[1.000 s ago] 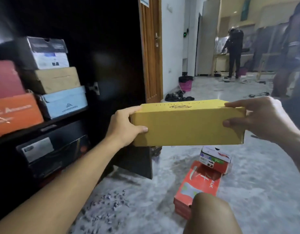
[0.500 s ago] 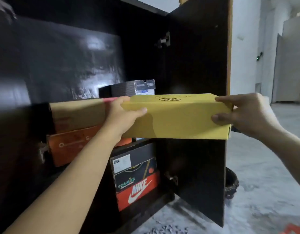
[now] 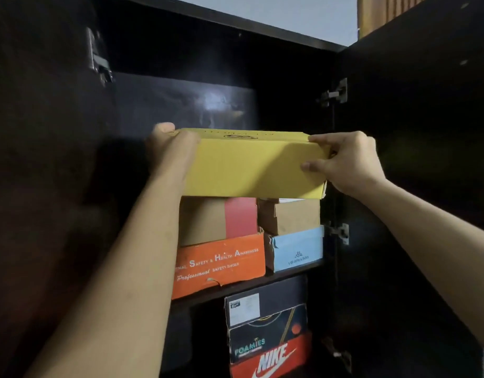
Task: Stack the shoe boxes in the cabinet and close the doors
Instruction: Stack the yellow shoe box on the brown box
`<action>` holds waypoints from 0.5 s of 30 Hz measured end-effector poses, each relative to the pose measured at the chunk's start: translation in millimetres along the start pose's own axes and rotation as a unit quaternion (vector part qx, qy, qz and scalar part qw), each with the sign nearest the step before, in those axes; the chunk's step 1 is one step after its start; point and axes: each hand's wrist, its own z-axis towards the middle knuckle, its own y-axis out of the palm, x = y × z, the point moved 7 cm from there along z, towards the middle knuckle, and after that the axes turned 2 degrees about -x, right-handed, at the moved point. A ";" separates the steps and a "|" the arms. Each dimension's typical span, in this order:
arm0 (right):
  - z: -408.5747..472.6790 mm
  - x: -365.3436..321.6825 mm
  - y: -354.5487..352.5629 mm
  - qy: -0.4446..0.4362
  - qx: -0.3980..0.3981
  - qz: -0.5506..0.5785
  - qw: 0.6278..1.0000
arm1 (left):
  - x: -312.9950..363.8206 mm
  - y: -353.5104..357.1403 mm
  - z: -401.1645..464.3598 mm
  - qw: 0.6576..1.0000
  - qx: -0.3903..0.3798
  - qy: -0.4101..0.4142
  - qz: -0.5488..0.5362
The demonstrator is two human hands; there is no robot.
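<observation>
- Yellow box (image 3: 256, 165) now up at cabinet (image 3: 181, 105) upper shelf level, over the stacks; 1 s ago it was held low out in the room, 0.5 s ago at the cabinet front.
- Left hand (image 3: 168, 148) grasps the box's left end, fingers wrapped round the far-left corner, thumb side partly hidden.
- Right hand (image 3: 341, 159) grasps the right end: thumb on top edge, fingers curled on the near face.
- Box bottom sits right above brown/red box (image 3: 216, 221) and brown box (image 3: 290, 215); touching or just clear — can't tell.
- Below: orange safety-shoe box (image 3: 219, 264) left, blue box (image 3: 295, 253) right, both on the shelf. Lower shelf: dark box (image 3: 265, 309), Foamies box (image 3: 265, 342), Nike box (image 3: 273, 364) stacked.
- Right door (image 3: 415, 132) open; left door (image 3: 44, 159) open too.
- Judgement: placing step nearly done; box likely needs pushing farther in, then let go. Doors not yet closed.
- Risk: box spans two uneven stacks, may tilt.
</observation>
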 end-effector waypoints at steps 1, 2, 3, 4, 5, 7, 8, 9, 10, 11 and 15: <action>7.1 -1.1 11.0 -0.005 -0.003 0.005 1.000 | -3.1 -2.4 7.3 1.000 0.002 0.001 0.018; 13.6 -2.2 22.2 -0.009 -0.005 0.008 1.000 | -7.2 -5.3 13.2 0.999 0.008 0.004 0.045; 20.5 -3.2 33.2 -0.012 -0.010 0.009 1.000 | -11.6 -8.5 18.6 0.997 0.016 0.010 0.079; 27.4 -5.3 43.0 -0.015 -0.015 0.009 1.000 | -16.7 -12.3 22.7 0.994 0.025 0.015 0.109; 35.3 -9.6 51.5 -0.019 -0.018 0.009 1.000 | -23.1 -16.2 27.5 0.991 0.032 0.016 0.129; 50.5 -20.9 58.3 -0.030 -0.013 0.004 0.999 | -39.0 -21.2 33.2 0.991 0.030 0.001 0.134; 58.5 -26.4 59.6 -0.034 -0.010 -0.001 0.999 | -47.1 -23.8 36.3 0.991 0.029 -0.006 0.130; 65.1 -30.8 60.3 -0.034 -0.010 -0.008 0.999 | -53.5 -25.9 39.1 0.991 0.029 -0.008 0.127; 70.1 -33.9 60.4 -0.032 -0.012 -0.019 0.999 | -57.5 -27.0 41.4 0.992 0.030 -0.008 0.125; 73.0 -36.1 60.1 -0.031 -0.015 -0.031 0.999 | -59.7 -28.4 43.9 0.993 0.029 -0.009 0.118; 76.8 -39.1 54.5 -0.040 -0.016 -0.044 0.998 | -47.7 -34.9 57.1 0.997 0.024 0.002 0.074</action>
